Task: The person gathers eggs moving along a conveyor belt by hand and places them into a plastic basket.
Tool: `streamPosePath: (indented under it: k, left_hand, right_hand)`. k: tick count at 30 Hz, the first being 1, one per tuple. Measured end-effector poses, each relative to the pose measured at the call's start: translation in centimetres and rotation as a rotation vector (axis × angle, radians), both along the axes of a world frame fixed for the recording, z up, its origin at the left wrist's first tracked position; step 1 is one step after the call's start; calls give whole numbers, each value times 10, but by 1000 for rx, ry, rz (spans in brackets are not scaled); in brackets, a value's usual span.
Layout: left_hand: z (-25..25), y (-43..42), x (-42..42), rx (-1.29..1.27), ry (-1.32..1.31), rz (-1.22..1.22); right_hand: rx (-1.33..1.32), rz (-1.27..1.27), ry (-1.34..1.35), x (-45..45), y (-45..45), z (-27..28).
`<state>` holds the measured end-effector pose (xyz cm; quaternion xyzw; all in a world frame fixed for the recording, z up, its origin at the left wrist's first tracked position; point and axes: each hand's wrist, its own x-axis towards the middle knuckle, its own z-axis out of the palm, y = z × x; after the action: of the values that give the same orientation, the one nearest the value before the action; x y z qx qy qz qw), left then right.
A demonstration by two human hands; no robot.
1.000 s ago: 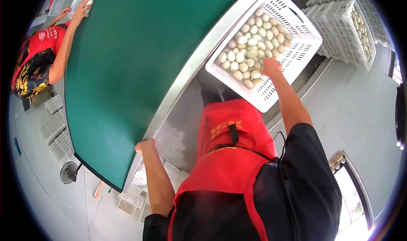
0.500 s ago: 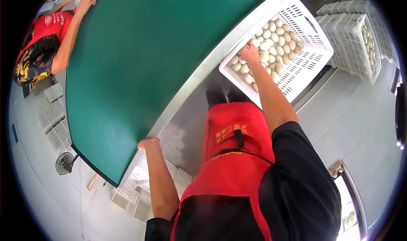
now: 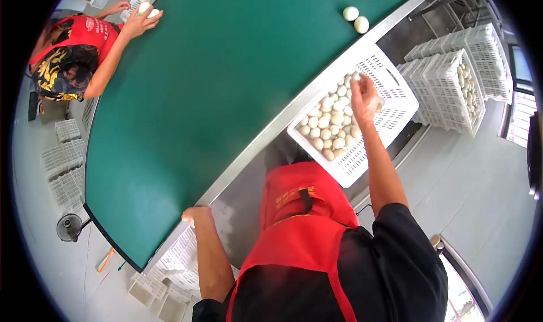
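Note:
My left hand [image 3: 197, 214] is closed over the metal rim [image 3: 240, 163] of the wide green work surface [image 3: 192, 95]. My right hand [image 3: 365, 98] is over a white slotted plastic crate [image 3: 394, 104], fingers bent downward. A pale egg [image 3: 356, 76] shows at its fingertips. The crate is tilted against the rim and holds many pale green and cream eggs [image 3: 325, 123] in a heap. My wrist and fingers hide some of them.
Three eggs [image 3: 350, 13] lie on the green surface at upper right. Opposite, a co-worker's hand [image 3: 141, 22] holds eggs. Stacked white crates [image 3: 452, 90] stand at right, more crates [image 3: 65, 158] at left, and a fan [image 3: 69, 227] by the far corner.
My right hand has shifted from the heap's near left side to its upper right. Eggs have come into view on the green surface. The co-worker's hand now holds eggs further in. The view has shifted.

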<state>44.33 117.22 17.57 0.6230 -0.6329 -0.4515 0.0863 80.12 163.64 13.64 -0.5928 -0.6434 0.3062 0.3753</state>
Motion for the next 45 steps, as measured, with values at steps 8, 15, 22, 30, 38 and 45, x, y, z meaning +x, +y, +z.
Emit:
streamPosePath:
  k: [8, 15, 22, 30, 38, 45]
  left_hand:
    - [-5, -13, -6, 26, -39, 39]
    - [7, -8, -6, -72, -114, -72]
    - [-83, -76, -36, -229, -229, -164]
    - [-34, -30, -17, -135, -131, -18]
    - [-26, -18, -11, -173, -101, -77]
    - [-65, -60, -25, -250, -443, -375]
  right_hand:
    - [504, 146, -676, -87, 133, 58]
    - [371, 204, -847, -123, 155, 61]
    - [234, 166, -733, -119, 140, 98]
    - [-107, 350, -703, -71, 186, 91]
    - [-362, 670, 99, -19, 125, 123]
    - [-735, 557, -98, 50, -19, 0]
